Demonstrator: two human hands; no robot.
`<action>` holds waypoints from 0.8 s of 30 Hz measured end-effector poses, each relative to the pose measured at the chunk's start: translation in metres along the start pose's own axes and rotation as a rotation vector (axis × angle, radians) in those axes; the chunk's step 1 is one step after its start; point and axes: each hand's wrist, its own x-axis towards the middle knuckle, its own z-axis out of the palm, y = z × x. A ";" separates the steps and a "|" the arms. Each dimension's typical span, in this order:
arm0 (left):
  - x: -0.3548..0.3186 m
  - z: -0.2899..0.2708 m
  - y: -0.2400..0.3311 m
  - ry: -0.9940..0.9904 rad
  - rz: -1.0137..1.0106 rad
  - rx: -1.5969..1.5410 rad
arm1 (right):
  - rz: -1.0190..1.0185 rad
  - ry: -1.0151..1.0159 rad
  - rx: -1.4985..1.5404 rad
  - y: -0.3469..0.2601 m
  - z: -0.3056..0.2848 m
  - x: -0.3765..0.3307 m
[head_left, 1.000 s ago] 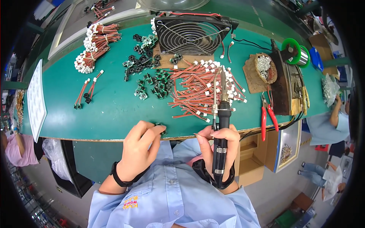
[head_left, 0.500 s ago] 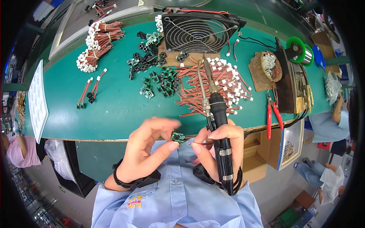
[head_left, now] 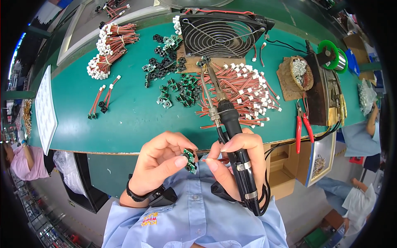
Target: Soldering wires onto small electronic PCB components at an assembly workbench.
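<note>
Close to my body, just off the bench's front edge, my left hand point(head_left: 155, 169) pinches a small green circuit board point(head_left: 190, 160) between thumb and fingertips, its face tilted up on edge. My right hand point(head_left: 254, 155) grips a black soldering iron point(head_left: 230, 117), whose tip points away over the bench. A thin metal tube point(head_left: 214, 114) runs alongside the iron. Between the right thumb and forefinger are red and dark wires point(head_left: 222, 160), their ends beside the board. Whether they touch it I cannot tell.
Loose wire leads with white connectors point(head_left: 248, 91) lie beyond the iron, with boards point(head_left: 188, 89) to their left. A fan point(head_left: 221, 37) stands behind. To the right are red-handled pliers point(head_left: 304, 128), a cup of metal bits point(head_left: 298, 70) and a solder spool point(head_left: 333, 56). Bundled leads point(head_left: 109, 49) sit far left.
My left hand has turned the circuit board from nearly flat to standing on edge. The soldering iron's tip has swung slightly left. The wires stay in my right hand.
</note>
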 end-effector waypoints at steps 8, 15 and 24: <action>0.003 0.000 -0.008 -0.050 -0.060 -0.147 | 0.014 0.020 0.091 -0.004 0.003 -0.001; 0.005 -0.003 -0.024 -0.081 -0.112 -0.376 | -0.053 0.015 -0.043 -0.009 0.004 0.003; 0.005 -0.001 -0.028 -0.107 -0.130 -0.455 | -0.102 0.043 -0.091 -0.008 0.006 0.005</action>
